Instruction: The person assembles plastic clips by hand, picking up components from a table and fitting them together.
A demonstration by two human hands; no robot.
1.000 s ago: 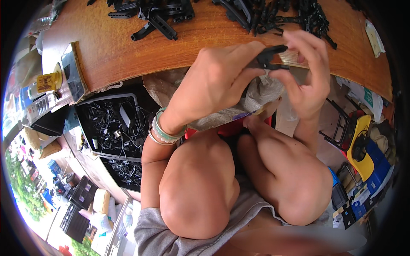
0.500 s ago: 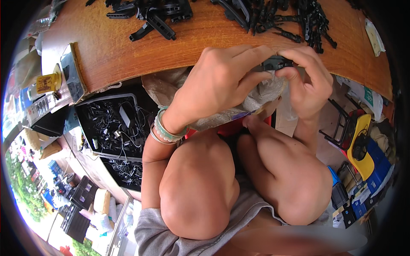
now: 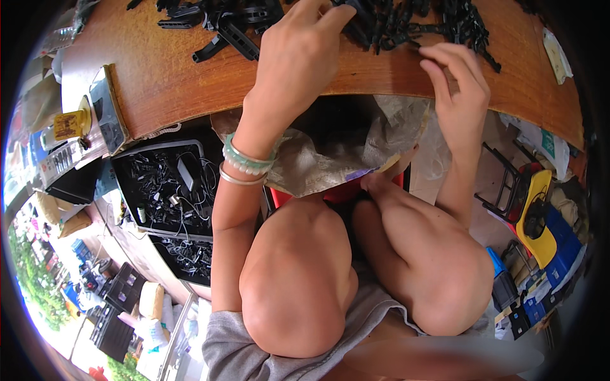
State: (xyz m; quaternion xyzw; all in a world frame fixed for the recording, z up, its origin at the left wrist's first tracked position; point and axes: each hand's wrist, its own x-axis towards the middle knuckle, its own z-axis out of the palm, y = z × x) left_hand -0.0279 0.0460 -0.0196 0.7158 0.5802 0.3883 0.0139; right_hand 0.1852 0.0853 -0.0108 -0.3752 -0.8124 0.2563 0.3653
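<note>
My left hand (image 3: 298,60) reaches over the table's near edge to the larger black plastic parts (image 3: 238,35). Its thumb is stretched out to the right, apart from the fingers, whose tips are partly cut off by the upper edge. Nothing shows in its grip. Over the front edge of the table, my right hand (image 3: 462,89) has thumb and forefinger apart, with nothing visible between them. Just beyond its fingertips lies a pile of small black plastic parts (image 3: 467,32). Below both hands, a grey-beige sack (image 3: 305,171) gapes between the table and my knees, its inside dark.
The brown wooden table (image 3: 159,82) curves across the top. Black crates (image 3: 203,149) of dark parts and cables stand at the left, near a yellow container (image 3: 70,124). A yellow and red chair (image 3: 539,222) is at the right. Red plastic (image 3: 343,190) shows under the sack.
Both hands have separated and no longer hold the black plastic part between them. My left hand has moved up to the larger parts. The sack's mouth has come into view.
</note>
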